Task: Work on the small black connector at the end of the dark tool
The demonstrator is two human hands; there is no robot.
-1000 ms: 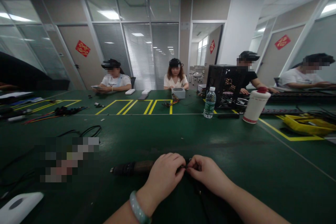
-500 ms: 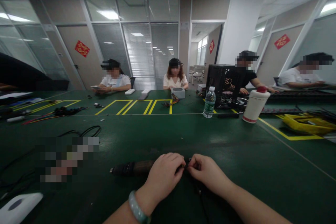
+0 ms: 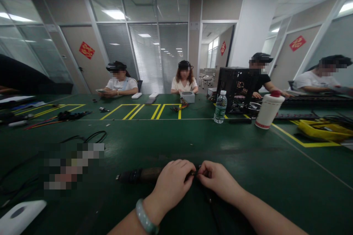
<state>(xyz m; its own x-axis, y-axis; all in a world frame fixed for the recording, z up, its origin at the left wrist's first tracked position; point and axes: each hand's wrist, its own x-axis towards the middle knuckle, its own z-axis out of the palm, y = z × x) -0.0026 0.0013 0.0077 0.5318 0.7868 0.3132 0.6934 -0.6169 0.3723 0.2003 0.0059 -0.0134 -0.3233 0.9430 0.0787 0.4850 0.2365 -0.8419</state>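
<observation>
At a green bench (image 3: 248,147), far left of the water bottle (image 3: 220,107), a white device (image 3: 19,213) sits by a loop of black cable (image 3: 91,137), and a pixelated patch hides what lies beside it. Beyond the loop, a co-worker (image 3: 120,84) holds a phone (image 3: 100,91).

Nearer the wearer and left of the bottle, a dark tube (image 3: 140,175) lies along the bench. The left hand (image 3: 172,187), a pale green bangle (image 3: 145,216) at its wrist, curls its fingers (image 3: 182,167) around the tube's end. The right hand (image 3: 217,180) meets it, thumb and forefinger pressed together. Both pinch at a thin black wire (image 3: 211,200), though the exact grip is too small to tell. The tube looks light and fairly stiff, best held along its body; the wire looks soft and limp, best pinched close to the tube.

Right of the bottle stand a black computer case (image 3: 235,84), a white flask (image 3: 267,112) with a red cap, and a yellow tray (image 3: 320,131).
</observation>
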